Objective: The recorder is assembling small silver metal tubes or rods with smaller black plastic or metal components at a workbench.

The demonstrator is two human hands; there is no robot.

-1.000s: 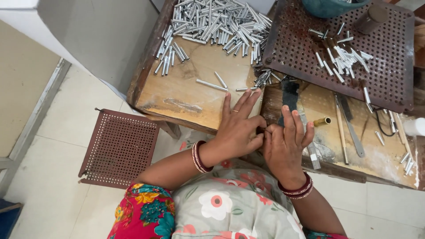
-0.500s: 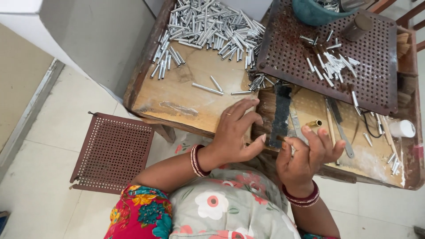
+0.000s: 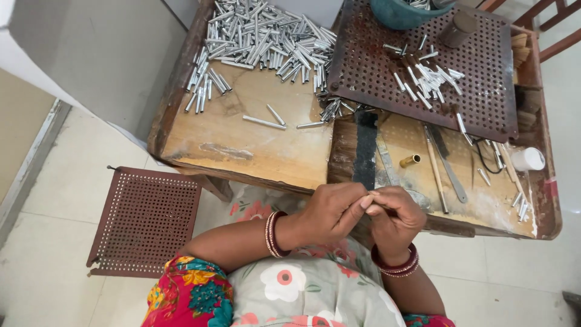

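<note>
Both your hands meet at the worktop's (image 3: 254, 158) near edge, left hand (image 3: 330, 212) and right hand (image 3: 394, 217) pinching a small tube (image 3: 370, 195) lying crosswise between fingertips, equally near each grip.

Even, soft daylight, bright overall, no hard shadows, mild sheen on the silver tubes (image 3: 260, 36) and pale floor tiles (image 3: 42, 242), tabletop (image 3: 266, 151) sharp, slight wide-angle bending at frame edges (left wall), hands faintly soft.
</note>
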